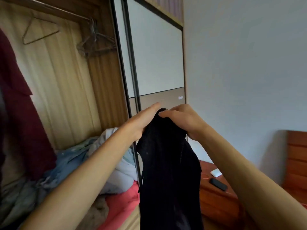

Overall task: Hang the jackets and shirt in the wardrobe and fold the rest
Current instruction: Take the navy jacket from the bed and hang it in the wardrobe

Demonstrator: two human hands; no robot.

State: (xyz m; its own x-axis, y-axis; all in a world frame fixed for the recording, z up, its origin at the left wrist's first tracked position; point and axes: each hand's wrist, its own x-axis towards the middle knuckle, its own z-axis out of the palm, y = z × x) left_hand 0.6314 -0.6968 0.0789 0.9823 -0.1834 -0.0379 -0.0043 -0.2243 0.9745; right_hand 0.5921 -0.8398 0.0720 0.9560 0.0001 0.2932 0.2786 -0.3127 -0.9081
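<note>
hands (pixel 166 120) gripping black garment (pixel 167 163) (hanging), wardrobe (pixel 66 80)

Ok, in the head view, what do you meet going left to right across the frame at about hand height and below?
Dark red garment hanging in the wardrobe → pile of pale blue clothes → left hand → black garment held up → right hand → white box on the wooden nightstand.

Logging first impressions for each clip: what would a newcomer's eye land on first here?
A black garment hangs dead centre, pinched at its top by the left hand and right hand. Behind on the left, the open wardrobe shows empty wire hangers on the rail, a dark red garment and a heap of clothes below.
</note>
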